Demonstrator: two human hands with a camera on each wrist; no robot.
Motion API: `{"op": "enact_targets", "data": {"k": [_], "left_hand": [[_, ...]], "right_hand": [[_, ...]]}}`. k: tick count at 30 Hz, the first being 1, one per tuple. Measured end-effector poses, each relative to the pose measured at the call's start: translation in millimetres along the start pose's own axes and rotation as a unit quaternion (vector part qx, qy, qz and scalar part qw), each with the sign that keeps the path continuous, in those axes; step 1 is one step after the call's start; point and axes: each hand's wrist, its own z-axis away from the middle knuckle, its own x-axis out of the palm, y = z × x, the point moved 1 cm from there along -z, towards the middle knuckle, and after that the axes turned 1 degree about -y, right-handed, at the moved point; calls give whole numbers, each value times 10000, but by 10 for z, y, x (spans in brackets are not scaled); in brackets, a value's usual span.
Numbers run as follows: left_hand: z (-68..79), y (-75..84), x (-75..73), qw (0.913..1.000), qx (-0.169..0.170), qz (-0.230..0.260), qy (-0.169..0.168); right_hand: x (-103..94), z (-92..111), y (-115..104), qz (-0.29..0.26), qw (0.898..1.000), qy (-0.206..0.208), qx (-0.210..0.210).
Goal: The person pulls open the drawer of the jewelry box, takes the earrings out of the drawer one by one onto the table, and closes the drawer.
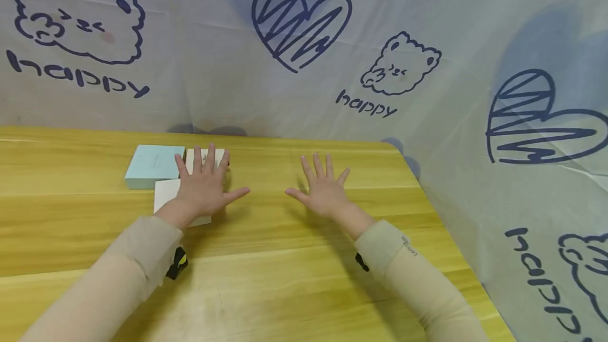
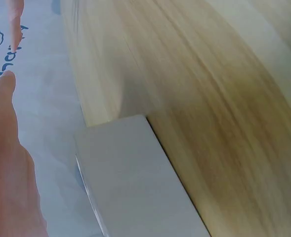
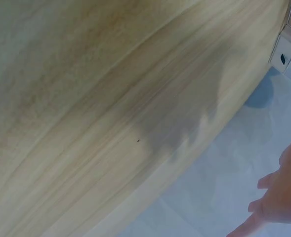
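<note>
Fingers spread wide, my left hand hovers palm down over two white boxes and holds nothing. One white box is partly covered by the palm and wrist in the head view; its pale flat top also fills the lower part of the left wrist view. Behind the fingers lies the other white box, with small dark print. A light blue box is just left of them. To the right, my right hand is also spread, over bare wood, with nothing in it; its shadow falls on the table.
The yellow wood-grain table ends at a rounded far right corner. A pale cloth with drawn hearts and bears hangs behind and along the right side. Dark wrist straps show below the sleeves.
</note>
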Motion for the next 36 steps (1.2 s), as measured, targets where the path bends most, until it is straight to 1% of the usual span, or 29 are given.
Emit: {"op": "enact_targets", "data": {"k": [6, 11, 14, 17, 21, 27, 32, 36], "left_hand": [[-8, -53, -69, 10000, -43, 1, -74], [-27, -119, -95, 9996, -179, -95, -212], [-42, -153, -92, 9990, -272, -124, -323], [-62, -164, -89, 9979, -327, -195, -524], [-98, -133, -109, 9961, -346, -345, -740], [-176, -78, -118, 9941, -348, -463, -919], [-207, 13, -120, 9917, -284, -617, -1096], [-208, 104, -112, 9909, -239, -659, -1152]], "right_hand": [[-40, -6, 16, 17, 10000, 44, 6], [-36, -5, 46, 40, 10000, 72, -22], [-21, 3, 60, 21, 10000, 73, -38], [-6, 15, 80, -17, 9999, 94, -31], [-5, 37, 109, -3, 9999, 136, 1], [15, 44, 134, -22, 10000, 69, 42], [20, 46, 146, 10, 10000, 74, 22], [14, 58, 152, -55, 9999, 106, -1]]}}
